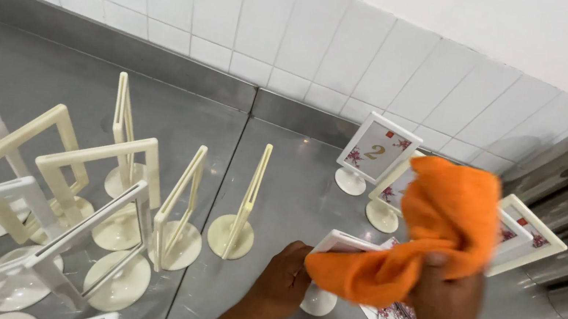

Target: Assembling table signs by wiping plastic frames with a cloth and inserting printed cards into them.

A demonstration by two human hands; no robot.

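My left hand (281,281) is clamped on a light, stiff white frame (342,245) standing on the steel bench (281,181), best held low by its stem, while my right hand (446,297) bunches a soft orange cloth (429,232) over what looks like its top edge.

We see two bare forearms, the left hand (284,279) and right hand (447,299) apparently without sleeves, rings or gloves.
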